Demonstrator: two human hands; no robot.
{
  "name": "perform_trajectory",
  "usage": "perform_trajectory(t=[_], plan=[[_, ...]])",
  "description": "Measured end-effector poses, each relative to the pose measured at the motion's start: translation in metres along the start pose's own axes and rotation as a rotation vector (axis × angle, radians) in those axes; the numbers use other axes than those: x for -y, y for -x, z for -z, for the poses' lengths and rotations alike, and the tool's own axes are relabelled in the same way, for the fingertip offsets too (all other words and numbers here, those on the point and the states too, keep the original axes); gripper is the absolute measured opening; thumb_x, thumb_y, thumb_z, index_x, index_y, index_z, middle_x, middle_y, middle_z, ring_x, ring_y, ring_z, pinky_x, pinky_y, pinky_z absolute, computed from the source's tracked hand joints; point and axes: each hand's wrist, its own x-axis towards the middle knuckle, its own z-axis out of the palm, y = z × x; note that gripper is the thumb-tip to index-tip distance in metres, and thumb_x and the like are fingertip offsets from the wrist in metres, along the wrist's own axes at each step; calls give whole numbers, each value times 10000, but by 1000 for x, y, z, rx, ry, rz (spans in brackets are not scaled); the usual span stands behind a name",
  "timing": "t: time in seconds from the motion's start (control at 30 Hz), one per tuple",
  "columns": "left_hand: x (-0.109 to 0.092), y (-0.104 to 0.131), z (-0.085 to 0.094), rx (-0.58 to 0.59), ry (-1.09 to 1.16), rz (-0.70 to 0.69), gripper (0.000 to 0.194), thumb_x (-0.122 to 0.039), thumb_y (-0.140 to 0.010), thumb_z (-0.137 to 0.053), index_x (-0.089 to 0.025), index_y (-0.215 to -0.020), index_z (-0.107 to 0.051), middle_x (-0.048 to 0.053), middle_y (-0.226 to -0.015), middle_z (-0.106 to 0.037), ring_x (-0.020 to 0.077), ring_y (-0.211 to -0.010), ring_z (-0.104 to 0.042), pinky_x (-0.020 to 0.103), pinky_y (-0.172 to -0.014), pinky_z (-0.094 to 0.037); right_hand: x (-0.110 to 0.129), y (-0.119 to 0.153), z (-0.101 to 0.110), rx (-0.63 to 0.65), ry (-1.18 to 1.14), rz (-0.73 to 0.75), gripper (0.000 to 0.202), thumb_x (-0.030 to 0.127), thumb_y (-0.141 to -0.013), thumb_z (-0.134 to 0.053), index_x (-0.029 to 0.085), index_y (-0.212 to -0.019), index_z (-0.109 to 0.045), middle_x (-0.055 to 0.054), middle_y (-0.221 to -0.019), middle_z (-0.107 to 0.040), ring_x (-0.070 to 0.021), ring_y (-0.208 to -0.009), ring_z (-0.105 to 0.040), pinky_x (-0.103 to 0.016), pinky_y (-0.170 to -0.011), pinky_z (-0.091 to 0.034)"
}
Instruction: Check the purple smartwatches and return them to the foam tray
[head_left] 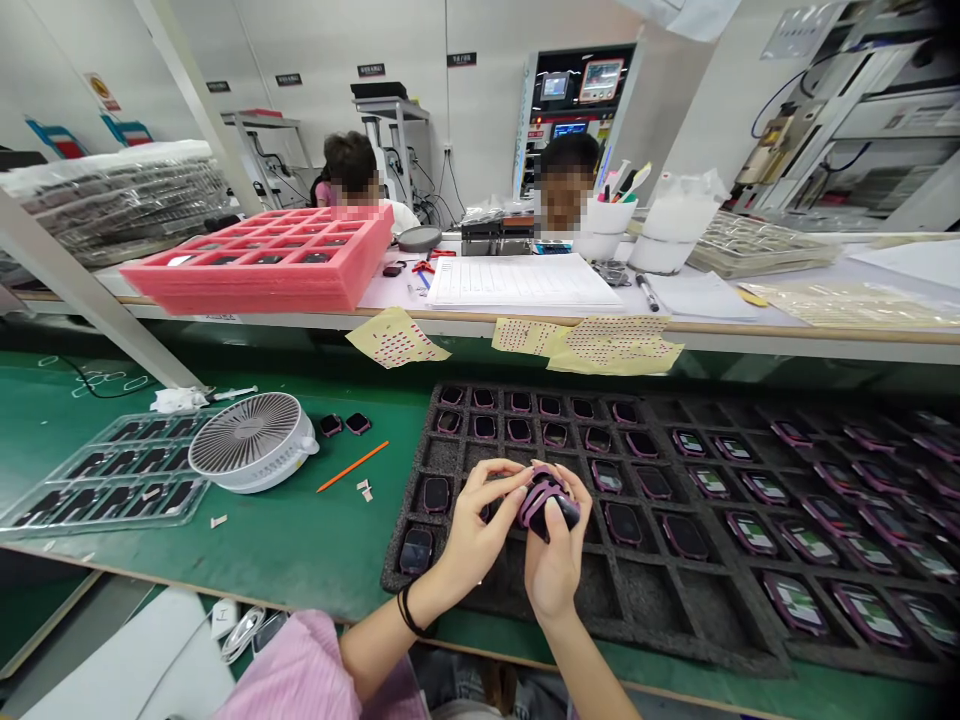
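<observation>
- In hand: one purple watch (pixel 559 513), held up over the black foam tray (pixel 675 640).
- Right hand (pixel 559 565): fingers curled round it, thumb on the dark face.
- Left hand (pixel 476 530): fingertips pinched narrow against its side; exact grip partly hidden.
- Progress: this unit looks mid-handling, not back in a pocket.
- Tray's left part: mostly dark-faced watches (pixel 416 551). Right part: many show white-and-green faces (pixel 870 612). Can't tell if that means finished.
- Left over: some front pockets hold no watch; two loose watches (pixel 358 424) lie beside the fan (pixel 251 440).
- Total remaining: can't tell.
</observation>
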Motion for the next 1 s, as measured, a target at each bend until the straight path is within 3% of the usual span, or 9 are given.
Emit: perform_trajectory(t=[0.23, 0.47, 0.6, 0.77, 0.9, 1.0], plan=[[2, 0, 3, 74, 46, 21, 297, -322, -916, -517, -232, -1148, -679, 101, -1136, -617, 217, -1099, -567, 366, -990, -442, 0, -1, 0, -8, -8, -30, 315, 354, -820, -588, 283, -1118, -515, -48, -1172, -561, -215, -1115, -526, -420, -981, -387], [2, 1, 19, 291, 106, -13, 365, -389, -889, -557, -266, -1226, -622, 106, -1269, -592, 251, -1261, -483, 430, -1092, -350, 5, 2, 0, -50, 44, -39, 300, 319, -791, -605, 292, -1081, -531, -15, -1115, -591, -208, -1071, -553, -429, -964, -387], [9, -1, 28, 404, 93, -93, 405, -407, -883, -550, -258, -1258, -587, 83, -1263, -613, 246, -1253, -502, 410, -1121, -313, 10, 1, 0, -57, 61, -56, 390, 292, -739, -641, 289, -1110, -521, -26, -1059, -595, -256, -1081, -544, -536, -969, -352], [23, 0, 30, 498, 87, -121, 460, -413, -889, -519, -245, -1317, -522, 7, -1367, -534, 215, -1307, -448, 316, -1139, -267, 8, -5, 8, -48, 55, -57, 452, 310, -646, -711, 253, -1068, -560, -61, -990, -604, -322, -1102, -528, -627, -982, -290], [20, -3, 28, 572, 35, -170, 508, -404, -911, -478, -201, -1376, -459, 24, -1338, -560, 214, -1290, -469, 309, -1135, -270, 3, -9, 16, -48, 59, -47, 451, 311, -682, -691, 269, -1113, -566, -55, -981, -605, -307, -1077, -544, -590, -956, -340], [3, -8, 30, 593, -151, -153, 603, -353, -872, -574, -155, -1416, -406, 89, -1263, -613, 228, -1261, -500, 318, -1129, -301, 4, -13, 19, -46, 152, -159, 473, 363, -757, -648, 299, -1205, -508, -50, -1028, -618, -276, -1040, -570, -494, -858, -441]])
